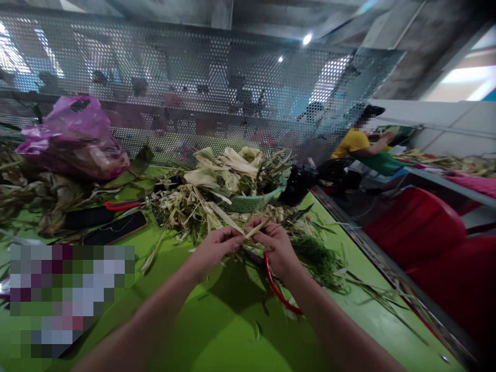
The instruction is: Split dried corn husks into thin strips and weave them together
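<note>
Over the green table, both my hands meet on a pale strip of dried husk point(256, 228). My left hand point(219, 247) pinches it near its left end between thumb and fingers. On the other side my right hand point(273, 242) is closed on the same strip. A longer pale husk strip point(222, 214) runs from the fingers up toward the pile. Below my right hand lie red-handled scissors point(277, 289), partly hidden by the wrist. Just beyond the hands stands a green basket point(251, 202) heaped with dried husks point(228, 168).
A pink plastic bag point(77, 139) sits at the back left. Near it lie a phone point(116, 228) and a red-handled tool point(124, 205). Green fibres point(320, 261) are right of my hands. A perforated metal screen point(186, 88) rises behind; red chairs point(422, 222) and a seated person point(354, 142) are at right.
</note>
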Tool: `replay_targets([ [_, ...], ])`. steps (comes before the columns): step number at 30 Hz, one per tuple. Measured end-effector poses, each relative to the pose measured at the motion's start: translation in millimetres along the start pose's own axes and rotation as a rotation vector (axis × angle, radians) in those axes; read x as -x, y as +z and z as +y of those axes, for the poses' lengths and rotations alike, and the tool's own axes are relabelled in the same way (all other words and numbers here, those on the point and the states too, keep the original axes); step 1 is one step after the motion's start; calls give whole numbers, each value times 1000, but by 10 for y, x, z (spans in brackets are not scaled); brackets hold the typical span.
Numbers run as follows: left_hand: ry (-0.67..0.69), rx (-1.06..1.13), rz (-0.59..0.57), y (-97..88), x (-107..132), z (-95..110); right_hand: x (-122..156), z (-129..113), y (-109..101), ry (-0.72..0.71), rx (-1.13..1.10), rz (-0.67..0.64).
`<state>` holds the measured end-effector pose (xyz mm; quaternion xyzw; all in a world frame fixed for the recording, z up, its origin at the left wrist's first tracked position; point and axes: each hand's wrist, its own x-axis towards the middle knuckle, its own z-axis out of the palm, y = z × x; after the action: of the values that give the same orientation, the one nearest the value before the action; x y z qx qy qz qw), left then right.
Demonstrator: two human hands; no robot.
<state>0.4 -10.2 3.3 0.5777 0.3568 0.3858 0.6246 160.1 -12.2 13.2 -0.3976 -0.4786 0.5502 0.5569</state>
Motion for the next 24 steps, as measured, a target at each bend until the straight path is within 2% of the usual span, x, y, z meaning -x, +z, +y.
replay_targets([
  [5, 4, -1, 10, -1, -15, 4, 6, -24, 5, -89, 91, 60],
  [10, 16, 57, 92, -25, -36, -29, 21, -67, -22, -139, 173, 102],
  [16, 79, -98, 169, -48, -47, -48, 19, -18, -48, -167, 289, 153],
  [18, 88, -132, 174, -46, -50, -42, 13, -21, -59, -236, 395, 150],
  [24, 76, -194, 206, -32, -60, -41, 55, -152, -32, -575, 811, 178],
])
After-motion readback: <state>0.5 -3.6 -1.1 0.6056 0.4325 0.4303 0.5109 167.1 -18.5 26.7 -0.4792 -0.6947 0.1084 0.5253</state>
